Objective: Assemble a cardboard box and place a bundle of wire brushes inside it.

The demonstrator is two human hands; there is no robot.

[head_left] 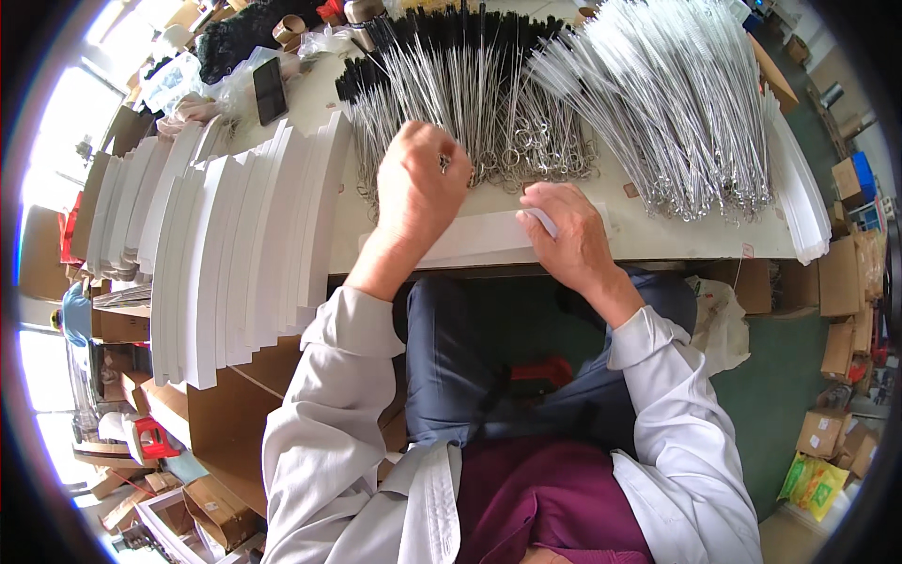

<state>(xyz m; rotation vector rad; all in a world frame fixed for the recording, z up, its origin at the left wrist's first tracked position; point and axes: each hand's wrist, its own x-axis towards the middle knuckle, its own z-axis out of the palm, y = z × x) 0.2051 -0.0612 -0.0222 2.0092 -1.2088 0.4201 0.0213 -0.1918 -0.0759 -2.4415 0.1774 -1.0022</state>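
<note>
Pinching white box w/ R hand, L hand curled above

Slim white box (479,239) lies along the front edge of the worktable (676,246), btwn the hands & running behind the L wrist. R hand (570,235) is right on it: thumb + bent fingers closed on white card toward its R end. L hand (423,179) is up higher, nearer the table's mid, fingers curled w/ a small gap by the thumb; can't tell if fully closed or gripping anything.

Beyond the hands: black-bristle wire brushes (470,70), bristles to the far side, ring ends toward the person, just past the L hand. White-bristle brushes (672,103) are heaped to the R, beyond the R hand & apart from it. Stacked white boxes (246,244) stand L of the L forearm, w/ a dark phone (270,91) behind. More white strips (797,188) sit at far R.
</note>
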